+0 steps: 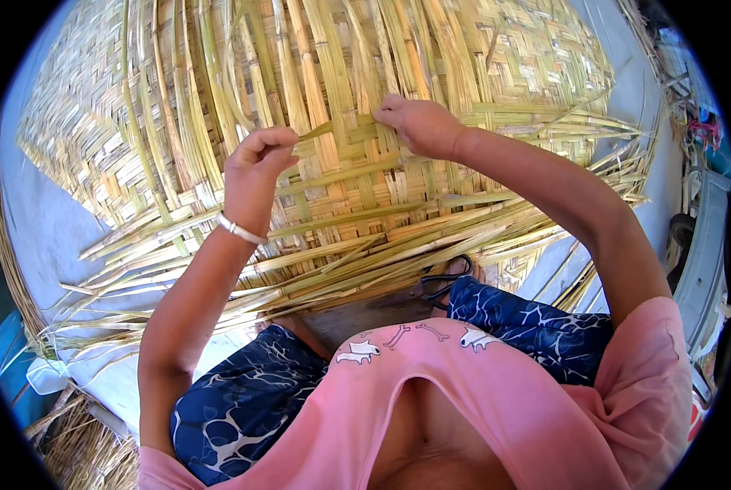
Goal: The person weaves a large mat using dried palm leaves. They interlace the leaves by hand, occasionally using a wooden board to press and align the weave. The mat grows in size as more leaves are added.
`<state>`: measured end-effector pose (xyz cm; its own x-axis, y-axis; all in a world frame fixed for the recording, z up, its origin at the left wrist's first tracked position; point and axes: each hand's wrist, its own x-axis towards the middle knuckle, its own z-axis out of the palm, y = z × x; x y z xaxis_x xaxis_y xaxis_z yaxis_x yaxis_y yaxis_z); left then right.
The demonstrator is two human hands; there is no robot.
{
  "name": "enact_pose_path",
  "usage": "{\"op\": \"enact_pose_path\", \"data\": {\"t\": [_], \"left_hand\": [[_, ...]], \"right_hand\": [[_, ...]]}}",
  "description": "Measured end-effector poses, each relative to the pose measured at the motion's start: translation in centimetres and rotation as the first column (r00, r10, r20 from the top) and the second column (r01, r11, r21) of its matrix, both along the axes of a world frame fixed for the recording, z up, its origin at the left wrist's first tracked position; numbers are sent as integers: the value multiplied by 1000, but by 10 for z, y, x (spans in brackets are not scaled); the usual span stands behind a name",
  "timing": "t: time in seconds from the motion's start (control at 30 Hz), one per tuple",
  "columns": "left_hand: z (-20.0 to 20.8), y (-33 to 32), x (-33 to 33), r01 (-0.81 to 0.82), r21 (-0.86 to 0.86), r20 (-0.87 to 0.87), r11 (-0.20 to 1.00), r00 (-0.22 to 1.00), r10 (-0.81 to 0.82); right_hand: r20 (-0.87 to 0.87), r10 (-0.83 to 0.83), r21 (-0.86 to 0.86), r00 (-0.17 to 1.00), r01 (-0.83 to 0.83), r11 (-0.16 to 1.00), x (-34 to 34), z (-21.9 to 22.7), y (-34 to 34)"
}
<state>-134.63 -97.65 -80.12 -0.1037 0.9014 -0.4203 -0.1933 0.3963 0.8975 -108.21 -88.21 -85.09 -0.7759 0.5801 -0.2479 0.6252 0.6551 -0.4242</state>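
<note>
A large woven mat point(71, 139) of flat yellow-green split stalks lies in front of me. A flat greenish strip point(323, 129) runs crosswise over its long upright strips. My left hand point(255, 159), with a white bangle at the wrist, pinches the strip near its left part. My right hand point(422, 129) is closed on the same strip farther right, its fingertips partly hidden. Between the two hands the strip is stretched nearly level. Loose lengthwise stalks point(300, 69) stand away from the mat toward the far side.
Long loose crosswise stalks point(333, 265) fan out at the mat's near edge, close to my knees. Pale grey floor point(55, 216) shows around the mat. A grey metal piece point(704, 245) stands at the right, and dry straw point(91, 449) lies at the lower left.
</note>
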Motion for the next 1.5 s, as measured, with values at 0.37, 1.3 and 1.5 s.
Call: {"op": "enact_pose_path", "data": {"t": [0.37, 1.3, 1.5], "left_hand": [[45, -58, -68, -140, 338, -238, 931, 944, 228], [-63, 69, -81, 417, -159, -493, 895, 752, -438], [-35, 104, -57, 450, -438, -419, 778, 664, -620]], "right_hand": [[202, 230, 85, 952, -251, 964, -4, 11, 1], [-163, -540, -398, 826, 445, 802, -113, 34, -15], [-213, -566, -436, 797, 441, 785, -102, 21, -13]]}}
